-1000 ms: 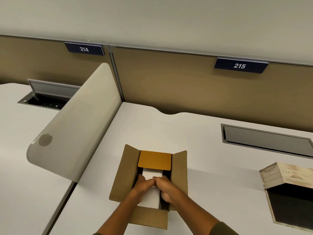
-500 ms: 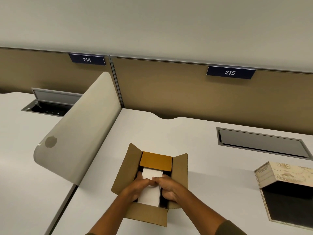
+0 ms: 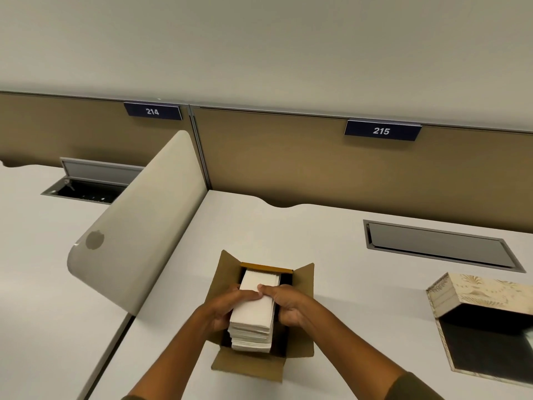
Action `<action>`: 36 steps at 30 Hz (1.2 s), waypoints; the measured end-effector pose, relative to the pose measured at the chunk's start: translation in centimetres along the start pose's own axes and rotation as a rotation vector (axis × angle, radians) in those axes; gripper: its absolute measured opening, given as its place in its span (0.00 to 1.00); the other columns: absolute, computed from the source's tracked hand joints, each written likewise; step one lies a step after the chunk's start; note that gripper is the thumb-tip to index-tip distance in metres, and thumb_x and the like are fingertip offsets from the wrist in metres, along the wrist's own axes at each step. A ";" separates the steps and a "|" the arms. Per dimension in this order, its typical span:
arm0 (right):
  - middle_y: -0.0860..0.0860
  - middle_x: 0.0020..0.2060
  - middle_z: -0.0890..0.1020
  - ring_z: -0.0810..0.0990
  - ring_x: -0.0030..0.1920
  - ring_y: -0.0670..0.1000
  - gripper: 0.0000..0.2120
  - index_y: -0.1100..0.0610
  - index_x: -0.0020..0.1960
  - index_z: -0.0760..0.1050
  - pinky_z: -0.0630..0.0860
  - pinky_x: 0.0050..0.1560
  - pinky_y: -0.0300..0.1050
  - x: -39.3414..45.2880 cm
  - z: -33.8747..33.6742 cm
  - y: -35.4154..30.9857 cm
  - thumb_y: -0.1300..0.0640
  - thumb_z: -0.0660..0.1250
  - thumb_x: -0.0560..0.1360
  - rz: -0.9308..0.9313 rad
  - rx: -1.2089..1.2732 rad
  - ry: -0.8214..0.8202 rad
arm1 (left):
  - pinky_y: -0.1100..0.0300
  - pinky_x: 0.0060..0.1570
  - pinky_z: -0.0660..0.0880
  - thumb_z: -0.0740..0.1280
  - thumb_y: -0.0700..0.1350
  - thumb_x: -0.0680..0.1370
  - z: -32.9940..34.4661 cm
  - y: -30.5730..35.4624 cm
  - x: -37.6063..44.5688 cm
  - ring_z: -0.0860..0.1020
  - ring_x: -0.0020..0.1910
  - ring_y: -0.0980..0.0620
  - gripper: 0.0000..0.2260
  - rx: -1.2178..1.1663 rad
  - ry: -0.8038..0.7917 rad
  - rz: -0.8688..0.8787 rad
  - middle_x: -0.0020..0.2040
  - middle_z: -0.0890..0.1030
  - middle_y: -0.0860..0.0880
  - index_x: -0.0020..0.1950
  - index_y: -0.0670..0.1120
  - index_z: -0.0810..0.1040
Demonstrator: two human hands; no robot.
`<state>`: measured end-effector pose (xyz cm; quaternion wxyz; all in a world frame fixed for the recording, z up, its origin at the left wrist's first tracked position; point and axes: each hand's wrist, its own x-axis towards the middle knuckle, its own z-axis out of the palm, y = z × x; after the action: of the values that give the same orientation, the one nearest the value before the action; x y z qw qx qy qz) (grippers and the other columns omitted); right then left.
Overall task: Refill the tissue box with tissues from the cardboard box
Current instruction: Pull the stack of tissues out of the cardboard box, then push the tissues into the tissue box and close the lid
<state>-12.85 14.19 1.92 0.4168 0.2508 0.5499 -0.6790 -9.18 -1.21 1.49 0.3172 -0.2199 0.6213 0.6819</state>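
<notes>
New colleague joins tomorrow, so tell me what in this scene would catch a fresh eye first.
First, the white tissue stack at bottom centre, gripped by the left hand and right hand over the open cardboard box. Next, the patterned tissue box lying open at the right desk edge.

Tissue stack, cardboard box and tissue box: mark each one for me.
tissue stack (image 3: 253, 307), head view, on its white top sheet.
cardboard box (image 3: 227, 272), head view, on the left flap.
tissue box (image 3: 476, 293), head view, on the patterned lid.
</notes>
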 end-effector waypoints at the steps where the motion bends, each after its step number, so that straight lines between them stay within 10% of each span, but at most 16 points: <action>1: 0.63 0.57 0.81 0.81 0.57 0.62 0.20 0.64 0.64 0.73 0.77 0.61 0.62 -0.3 0.1 -0.3 0.62 0.72 0.73 -0.004 0.007 0.008 | 0.51 0.45 0.79 0.76 0.51 0.68 -0.1 0.3 -0.3 0.82 0.51 0.41 0.32 -0.003 0.003 -0.010 0.56 0.82 0.36 0.67 0.39 0.71; 7: 0.60 0.50 0.83 0.82 0.54 0.61 0.12 0.60 0.50 0.75 0.78 0.60 0.62 -2.5 0.2 -1.6 0.60 0.75 0.71 -0.072 0.006 0.005 | 0.52 0.45 0.81 0.76 0.55 0.65 0.8 2.0 -2.6 0.83 0.51 0.41 0.37 -0.036 0.022 0.074 0.57 0.82 0.36 0.68 0.41 0.68; 19: 0.53 0.64 0.75 0.79 0.59 0.59 0.47 0.46 0.75 0.53 0.78 0.60 0.60 -9.1 -5.2 -4.5 0.45 0.78 0.66 -0.372 -0.182 0.027 | 0.63 0.39 0.81 0.77 0.57 0.62 4.9 4.3 -4.5 0.85 0.46 0.50 0.39 0.105 0.041 0.405 0.55 0.79 0.49 0.65 0.56 0.59; 25: 0.65 0.62 0.78 0.82 0.55 0.63 0.39 0.59 0.72 0.65 0.82 0.49 0.54 -11.9 -12.1 -6.1 0.55 0.79 0.66 -0.358 0.229 -0.095 | 0.63 0.41 0.81 0.79 0.55 0.63 8.2 5.1 -3.7 0.84 0.50 0.55 0.44 0.247 -0.232 0.412 0.51 0.83 0.61 0.68 0.60 0.52; 36: 0.61 0.60 0.81 0.82 0.59 0.59 0.27 0.62 0.66 0.74 0.81 0.56 0.55 -14.5 -23.2 -4.3 0.62 0.77 0.68 -0.454 0.268 -0.077 | 0.55 0.58 0.80 0.77 0.54 0.68 17.6 6.8 -0.2 0.79 0.59 0.48 0.46 0.610 -0.393 0.356 0.69 0.72 0.51 0.73 0.64 0.46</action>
<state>-11.52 40.82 9.55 0.2374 0.1480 0.4812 -0.8308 -12.22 15.97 8.73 0.3576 0.1299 0.7511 0.5395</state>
